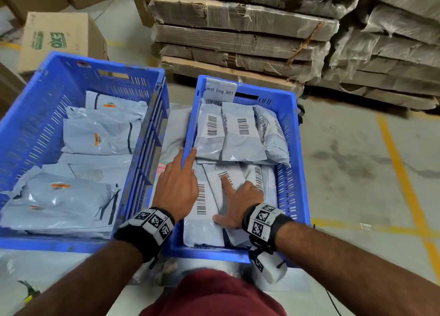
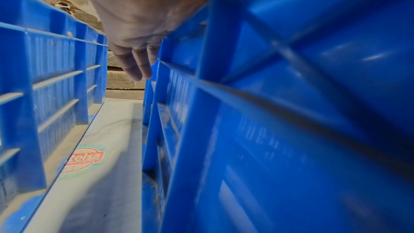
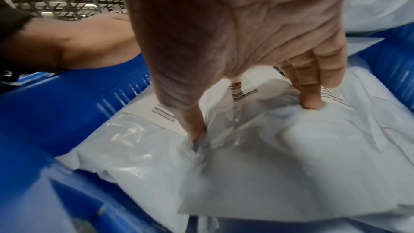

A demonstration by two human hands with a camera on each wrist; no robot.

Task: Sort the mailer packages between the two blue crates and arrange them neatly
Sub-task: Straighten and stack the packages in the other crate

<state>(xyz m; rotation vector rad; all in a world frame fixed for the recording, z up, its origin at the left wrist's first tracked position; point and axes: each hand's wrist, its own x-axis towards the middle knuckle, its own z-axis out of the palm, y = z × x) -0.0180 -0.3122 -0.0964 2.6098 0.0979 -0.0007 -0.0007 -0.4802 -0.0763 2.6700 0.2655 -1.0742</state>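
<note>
Two blue crates stand side by side. The left crate [image 1: 104,63] holds several grey mailers [image 1: 95,137] with orange stickers. The right crate [image 1: 295,172] holds barcoded grey mailers, a back row [image 1: 240,134] and overlapping front ones [image 1: 202,220]. My left hand [image 1: 181,172] lies over the right crate's left wall [image 2: 291,130], index finger straight and touching a back-row mailer. Its other fingers [image 2: 136,70] hang outside, between the crates. My right hand [image 1: 235,201] presses thumb and fingertips [image 3: 311,98] down into a front mailer [image 3: 268,166], denting the plastic.
A paper label reading "mal bng 001" [image 1: 220,90] hangs on the right crate's far wall. Wrapped stacks of flattened cardboard [image 1: 238,30] stand behind the crates, a carton [image 1: 62,39] at back left. A round sticker [image 2: 86,159] marks the grey surface between the crates.
</note>
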